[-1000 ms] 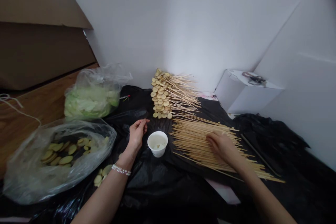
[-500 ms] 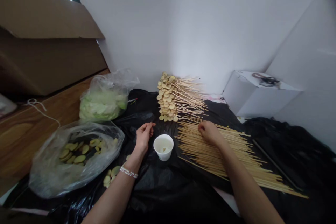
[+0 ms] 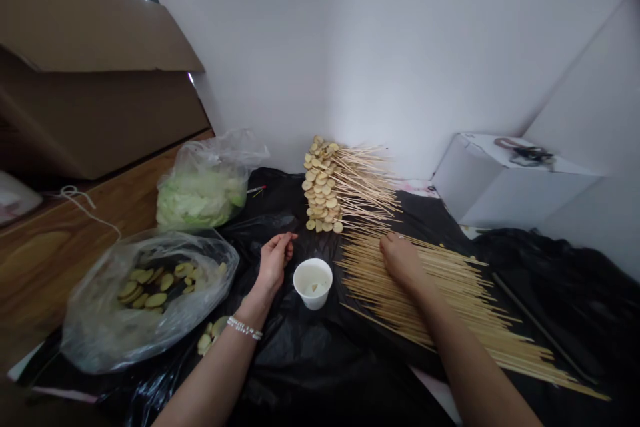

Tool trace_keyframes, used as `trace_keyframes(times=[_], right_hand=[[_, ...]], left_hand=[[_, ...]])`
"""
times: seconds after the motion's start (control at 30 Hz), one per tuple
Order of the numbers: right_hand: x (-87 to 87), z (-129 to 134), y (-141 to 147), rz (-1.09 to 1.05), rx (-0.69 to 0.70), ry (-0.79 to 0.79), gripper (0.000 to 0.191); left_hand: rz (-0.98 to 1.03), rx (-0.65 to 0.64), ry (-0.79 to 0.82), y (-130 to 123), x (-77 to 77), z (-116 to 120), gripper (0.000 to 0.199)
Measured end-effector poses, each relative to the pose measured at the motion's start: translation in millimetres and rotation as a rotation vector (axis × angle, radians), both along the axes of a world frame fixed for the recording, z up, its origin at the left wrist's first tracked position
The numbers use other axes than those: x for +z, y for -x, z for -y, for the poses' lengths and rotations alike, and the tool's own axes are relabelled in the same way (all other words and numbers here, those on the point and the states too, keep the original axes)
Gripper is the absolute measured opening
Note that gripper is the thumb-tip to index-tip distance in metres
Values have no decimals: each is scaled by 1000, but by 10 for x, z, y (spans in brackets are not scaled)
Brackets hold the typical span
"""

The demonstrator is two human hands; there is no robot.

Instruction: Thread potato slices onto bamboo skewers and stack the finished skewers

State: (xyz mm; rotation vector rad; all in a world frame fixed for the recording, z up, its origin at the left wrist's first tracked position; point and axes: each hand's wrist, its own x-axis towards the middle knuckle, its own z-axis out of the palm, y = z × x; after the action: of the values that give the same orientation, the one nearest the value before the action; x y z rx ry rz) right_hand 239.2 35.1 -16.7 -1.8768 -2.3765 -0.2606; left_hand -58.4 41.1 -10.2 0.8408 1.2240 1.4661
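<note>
Open right hand (image 3: 401, 260) on bamboo skewers (image 3: 453, 291)

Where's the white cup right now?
In the head view, the white cup sits on the black plastic sheet, just right of the left hand and just left of the loose bamboo skewers.

Thin pale wooden skewers (image 3: 425, 293) look smooth and matt against a crinkled, glossy black plastic sheet (image 3: 300, 367). A clear, thin plastic bag (image 3: 95, 330) shines along its folds. A small round white cup (image 3: 313, 290) has a matt finish. A brown cardboard box (image 3: 100, 120) looks dull and papery, a honey-brown wooden surface (image 3: 50, 260) has a smooth varnished sheen, and a white wall (image 3: 350, 47) is smooth and matt.
</note>
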Motion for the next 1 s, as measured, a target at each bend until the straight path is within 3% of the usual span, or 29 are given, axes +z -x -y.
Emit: trace_keyframes(times=[0.1, 0.2, 0.3, 0.4, 0.5, 0.73, 1.0], right_hand=[[-13, 18, 17, 53, -20, -6, 23], [-25, 29, 19, 74, -17, -14, 22], [-33, 35, 23, 61, -9, -44, 20], [-27, 42, 46, 23, -4, -84, 19], [-10, 53, 83, -13, 29, -119, 18], [-15, 60, 105, -46, 55, -146, 18], [11, 69, 106, -87, 73, -172, 19]], left_hand=[[45, 15, 13, 10, 20, -39, 33], [106, 3, 16, -8, 133, -72, 29], [233, -53, 46, -54, 369, -55, 20], [484, -201, 137, -114, 649, 29, 13], [673, -294, 233, -183, 830, 143, 19], [878, -355, 338, -320, 826, 319, 24], [846, -344, 311, -264, 864, 444, 32]])
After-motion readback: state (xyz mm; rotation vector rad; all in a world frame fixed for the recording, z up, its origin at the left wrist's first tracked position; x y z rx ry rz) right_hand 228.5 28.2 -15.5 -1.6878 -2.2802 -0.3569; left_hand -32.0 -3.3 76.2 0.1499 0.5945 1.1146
